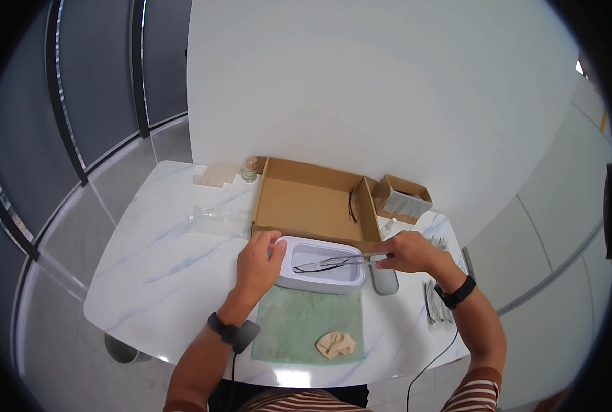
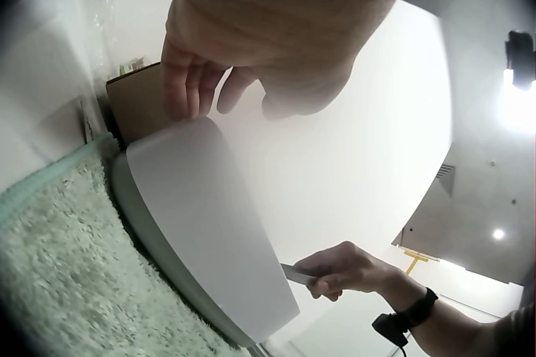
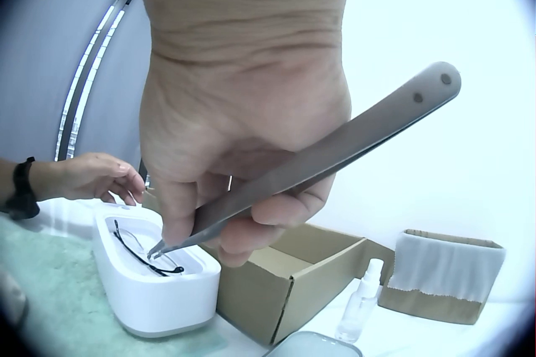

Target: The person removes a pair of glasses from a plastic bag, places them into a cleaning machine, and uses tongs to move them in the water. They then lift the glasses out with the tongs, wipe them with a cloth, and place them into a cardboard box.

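Observation:
My right hand [image 1: 409, 252] pinches a pair of long metal tweezers [image 3: 335, 148]. Their tips meet a pair of glasses [image 3: 138, 251] with thin dark temples, low over the basin of a white ultrasonic-cleaner-like tub [image 1: 320, 283]. The glasses [image 1: 313, 268] overlap the basin in the head view. At the tub's left end is my left hand [image 1: 258, 264], its fingertips resting at the rim and its fingers loosely extended. Part of the glasses' frame is hidden behind the tweezers and the tub wall.
A green cloth [image 1: 306, 323] with a crumpled beige cloth [image 1: 335, 345] lies in front. Behind stands a shallow cardboard box [image 1: 306, 199] with dark temples inside. To the right are a grey-green case [image 1: 386, 280], a spray bottle [image 3: 360, 303], a small box [image 1: 403, 199] and several wrapped items [image 1: 438, 302].

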{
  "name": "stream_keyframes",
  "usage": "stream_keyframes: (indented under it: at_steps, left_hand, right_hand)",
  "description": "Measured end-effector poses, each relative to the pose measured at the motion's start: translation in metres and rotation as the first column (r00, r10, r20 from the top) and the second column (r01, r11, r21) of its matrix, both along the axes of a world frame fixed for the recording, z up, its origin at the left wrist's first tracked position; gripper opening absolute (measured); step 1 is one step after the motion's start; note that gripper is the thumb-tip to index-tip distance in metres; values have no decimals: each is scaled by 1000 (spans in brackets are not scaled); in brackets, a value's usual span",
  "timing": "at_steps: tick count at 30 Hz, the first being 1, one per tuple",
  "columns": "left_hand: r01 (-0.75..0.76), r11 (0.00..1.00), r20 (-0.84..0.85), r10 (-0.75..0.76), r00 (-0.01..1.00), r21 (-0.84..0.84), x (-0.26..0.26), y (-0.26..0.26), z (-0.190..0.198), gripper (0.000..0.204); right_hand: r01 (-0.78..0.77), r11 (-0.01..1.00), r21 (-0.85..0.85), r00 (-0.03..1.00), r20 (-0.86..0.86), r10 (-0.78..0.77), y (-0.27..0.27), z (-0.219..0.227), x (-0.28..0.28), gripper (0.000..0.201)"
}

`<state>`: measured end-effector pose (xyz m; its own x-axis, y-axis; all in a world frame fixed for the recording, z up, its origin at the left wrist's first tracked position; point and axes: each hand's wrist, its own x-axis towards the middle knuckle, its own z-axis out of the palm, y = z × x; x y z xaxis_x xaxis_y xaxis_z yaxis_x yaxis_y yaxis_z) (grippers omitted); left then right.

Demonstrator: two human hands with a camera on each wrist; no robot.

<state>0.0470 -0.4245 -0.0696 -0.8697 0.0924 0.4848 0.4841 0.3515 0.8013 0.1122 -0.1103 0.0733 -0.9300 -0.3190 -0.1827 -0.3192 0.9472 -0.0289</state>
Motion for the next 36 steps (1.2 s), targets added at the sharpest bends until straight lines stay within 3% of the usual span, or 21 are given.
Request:
stream_keyframes:
  at_steps: [10,19,28,32,34,36]
  left_hand:
    - [16,998,59,-20,998,65,3,2,1,24]
    - [5,1000,-34,-5,999,1,1,0,1,25]
    - [-5,1000,-6,5,1000,4,1,0,2,24]
    - [6,1000,-7,-6,1000,28,0,0,0,25]
    - [-11,999,3,11,1000,37,0,0,1,24]
    - [-7,999,-3,7,1000,54,0,0,2,23]
  right_hand:
    - [13,997,70,1000,3,-13,-10,7,8,34]
    - [32,997,66,999,11,-33,-12,1,12,31]
    - [-22,999,-29,968,-249,14,-5,-44,41,27]
    - [-14,984,-177,937,-346,-49,0,-58,54,28]
    - [22,953,-301,931,-341,-129,-1,-61,60,27]
    - [58,945,-322,930,-326,-169,-2,-63,65,28]
